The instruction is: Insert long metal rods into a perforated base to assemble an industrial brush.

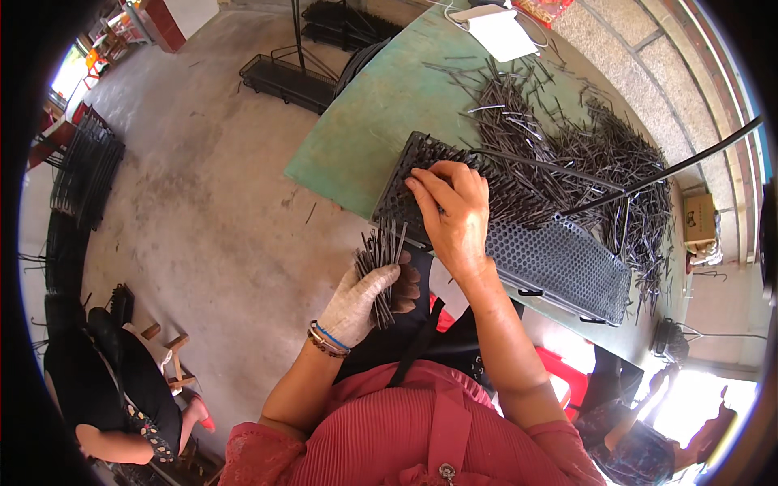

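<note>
My left hand, in a pale work glove, is closed round a bundle of thin black strips that stick up past the thumb. Bare and bent at the fingers, my right hand is over the left part of a long black perforated tray. Its thumb and fingertips are drawn together near the tray's holes; whatever they pinch is too small or hidden to make out. Many black strips stand in the tray's left part, while the honeycomb holes of its right part show bare.
A large heap of loose black strips covers the green table behind the tray. A bent black rod crosses above it. Wire baskets stand on the floor beyond. One person is at lower left, another at lower right.
</note>
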Demonstrator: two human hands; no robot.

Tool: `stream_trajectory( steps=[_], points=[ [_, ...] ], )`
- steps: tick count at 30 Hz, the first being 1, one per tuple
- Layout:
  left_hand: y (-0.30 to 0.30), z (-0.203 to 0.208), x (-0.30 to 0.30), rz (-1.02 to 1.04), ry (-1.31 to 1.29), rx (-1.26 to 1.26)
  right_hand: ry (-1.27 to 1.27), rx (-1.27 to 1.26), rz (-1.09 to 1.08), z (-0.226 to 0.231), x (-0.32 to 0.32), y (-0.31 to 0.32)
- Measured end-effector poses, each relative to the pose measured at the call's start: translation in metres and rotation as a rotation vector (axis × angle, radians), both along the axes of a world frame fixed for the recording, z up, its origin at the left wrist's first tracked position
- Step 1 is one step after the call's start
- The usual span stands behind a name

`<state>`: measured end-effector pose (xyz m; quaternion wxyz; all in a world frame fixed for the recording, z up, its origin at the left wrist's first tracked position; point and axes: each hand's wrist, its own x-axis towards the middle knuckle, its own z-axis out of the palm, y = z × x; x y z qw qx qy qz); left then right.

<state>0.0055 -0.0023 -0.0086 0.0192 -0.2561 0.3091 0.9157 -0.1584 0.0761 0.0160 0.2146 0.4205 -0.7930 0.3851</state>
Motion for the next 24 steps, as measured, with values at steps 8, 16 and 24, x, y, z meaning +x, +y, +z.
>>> stream_trajectory(
  steps=[8, 16, 24],
  points=[
    [0.001, -0.001, -0.002, 0.031, 0.036, -0.057, -0.146, -0.021, 0.097, 0.009, 0.006, 0.011],
    [0.003, 0.011, -0.007, -0.010, 0.100, -0.093, -1.054, 0.010, 0.181, 0.023, 0.014, 0.031],
    [0.008, 0.006, -0.015, -0.042, 0.084, -0.080, -0.592, -0.309, 0.066, 0.019, -0.011, 0.018]
  ],
)
